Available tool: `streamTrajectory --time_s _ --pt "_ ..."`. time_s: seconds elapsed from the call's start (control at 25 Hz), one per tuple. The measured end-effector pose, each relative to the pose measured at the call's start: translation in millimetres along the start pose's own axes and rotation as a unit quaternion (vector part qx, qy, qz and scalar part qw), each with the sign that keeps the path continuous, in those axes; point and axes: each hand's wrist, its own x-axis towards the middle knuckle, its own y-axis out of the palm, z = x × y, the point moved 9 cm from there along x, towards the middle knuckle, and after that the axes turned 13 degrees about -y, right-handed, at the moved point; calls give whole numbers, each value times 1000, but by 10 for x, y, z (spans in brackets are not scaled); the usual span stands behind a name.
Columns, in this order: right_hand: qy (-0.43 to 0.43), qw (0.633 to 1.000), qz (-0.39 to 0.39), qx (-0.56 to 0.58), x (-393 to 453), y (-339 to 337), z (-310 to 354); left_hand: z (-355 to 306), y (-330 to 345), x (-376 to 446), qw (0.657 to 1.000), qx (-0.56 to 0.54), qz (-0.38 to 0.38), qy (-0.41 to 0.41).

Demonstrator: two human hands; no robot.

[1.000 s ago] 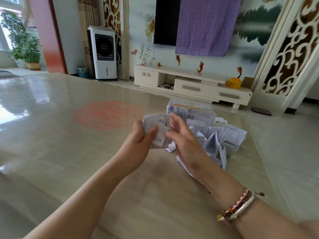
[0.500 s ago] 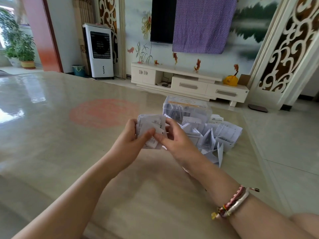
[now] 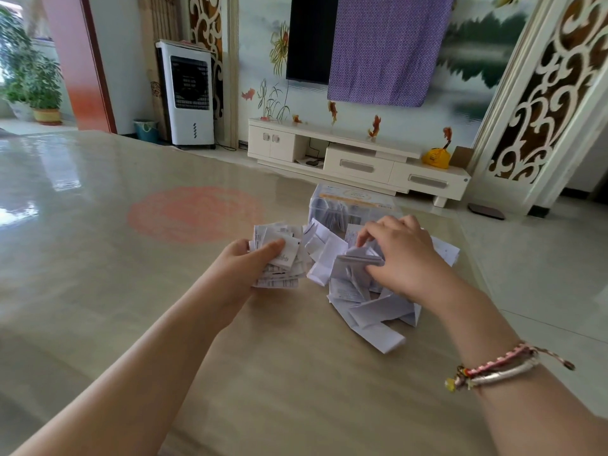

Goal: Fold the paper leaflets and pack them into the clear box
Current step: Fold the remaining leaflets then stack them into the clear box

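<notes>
The left hand (image 3: 245,268) holds a stack of folded leaflets (image 3: 279,255) just above the bench (image 3: 98,258), thumb pressed across the top sheet, its grip clamped on the bundle. The right hand (image 3: 403,258) reaches into the loose pile of leaflets (image 3: 362,307) beside it, fingers curled and seemingly pinching one folded piece, though motion blur leaves that uncertain. The clear box (image 3: 348,205), already holding papers, stands just behind the pile.

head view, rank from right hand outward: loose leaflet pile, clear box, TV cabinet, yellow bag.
From the right hand:
1. loose leaflet pile: directly under the fingers, touching.
2. clear box: just behind the hand on the table.
3. TV cabinet: across the floor, by the wall.
4. yellow bag: on the cabinet's right end; too close to call against the cabinet.
</notes>
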Motion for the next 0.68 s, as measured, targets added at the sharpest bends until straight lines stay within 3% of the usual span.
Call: streamTrajectory --time_s 0.08,0.24,0.36,0.44,0.52,0.68 --pt "-30 999 -20 -22 31 -17 39 19 31 15 1000 -4 12 -9" --pt "-37 998 -15 41 14 9 48 17 57 14 1000 -5 3 -1" --pt "-1 977 -154 151 -55 -299 -51 8 35 13 1000 -14 -25 13" --pt "61 928 -235 282 -128 -446 -162 -2 18 -4 998 -23 -50 25" --pt "110 855 -254 438 -143 -402 -210 -12 14 -26 996 -35 -69 34" --pt "152 751 -156 623 -63 -82 -33 -76 75 -74 995 -48 -61 55"
